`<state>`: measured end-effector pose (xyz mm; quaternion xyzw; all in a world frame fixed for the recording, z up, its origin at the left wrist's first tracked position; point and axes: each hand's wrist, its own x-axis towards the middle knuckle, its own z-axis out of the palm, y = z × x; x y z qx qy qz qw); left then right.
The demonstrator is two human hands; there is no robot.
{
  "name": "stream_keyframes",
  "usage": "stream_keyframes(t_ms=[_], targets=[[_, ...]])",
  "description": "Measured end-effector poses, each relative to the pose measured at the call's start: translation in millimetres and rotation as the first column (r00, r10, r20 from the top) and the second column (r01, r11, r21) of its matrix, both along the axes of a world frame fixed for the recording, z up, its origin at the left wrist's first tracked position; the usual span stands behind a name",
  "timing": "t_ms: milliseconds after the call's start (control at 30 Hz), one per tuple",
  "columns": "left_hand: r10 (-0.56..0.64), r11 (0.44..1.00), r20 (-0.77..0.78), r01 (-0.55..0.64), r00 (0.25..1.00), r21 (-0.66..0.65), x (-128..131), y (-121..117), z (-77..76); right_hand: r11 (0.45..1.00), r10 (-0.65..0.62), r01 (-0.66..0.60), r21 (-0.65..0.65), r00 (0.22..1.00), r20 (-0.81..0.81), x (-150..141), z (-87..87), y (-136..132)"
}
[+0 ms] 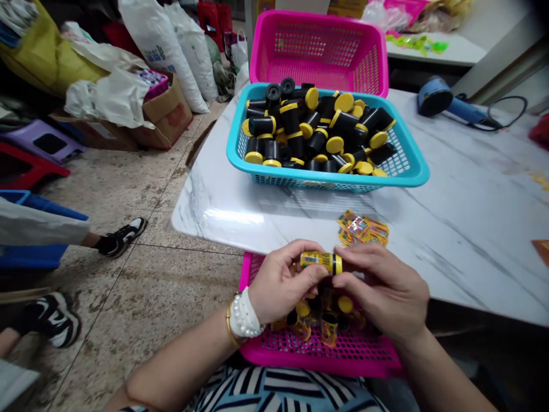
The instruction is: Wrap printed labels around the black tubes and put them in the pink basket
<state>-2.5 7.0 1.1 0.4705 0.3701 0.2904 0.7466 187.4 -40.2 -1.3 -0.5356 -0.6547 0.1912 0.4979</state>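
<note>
Between my two hands is a small cylindrical canister with a yellow printed label and a yellow cap, lying sideways. My left hand wraps its fingers and thumb round the labelled body. At the capped end, my right hand pinches with thumb and forefinger. Below the hands sits a pink basket holding several labelled canisters, partly hidden by my hands. On the table just beyond lies a small stack of yellow printed labels. A blue basket farther back is heaped with black, yellow-capped canisters.
Behind the blue basket stands another pink basket. A blue corded tool lies on the marbled white table at right. Sacks, a cardboard box and stools crowd the floor at left, near another person's shoes.
</note>
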Motion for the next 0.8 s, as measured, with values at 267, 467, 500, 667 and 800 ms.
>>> stream_keyframes(t_ms=[267, 467, 500, 667, 800], targets=[[-0.027, 0.996, 0.063, 0.022, 0.998, 0.088, 2.0, 0.0, -4.1, 0.99, -0.047, 0.019, -0.139, 0.978, -0.202, -3.3, -7.0, -6.6], [0.066, 0.931, -0.073, -0.036, 0.995, 0.364, -1.3, -0.6, -0.4, 0.993, -0.021, 0.002, -0.115, 0.987, -0.161, 0.2, -5.2, -11.8], [0.091, 0.86, -0.08, -0.038, 0.993, 0.508, -0.5, -1.2, -2.1, 0.991, -0.032, 0.004, -0.137, 0.979, -0.202, 0.2, -5.7, -13.4], [0.074, 0.578, 0.079, -0.107, 0.994, 0.809, 4.8, 1.0, -17.3, 0.961, -0.073, -0.03, -0.276, 0.932, -0.354, 0.6, -10.3, -17.1], [0.06, 0.861, 0.005, -0.054, 0.998, 0.506, 0.0, 4.3, -14.9, 0.983, -0.09, 0.042, -0.178, 0.958, -0.273, 2.6, -12.8, -13.5]])
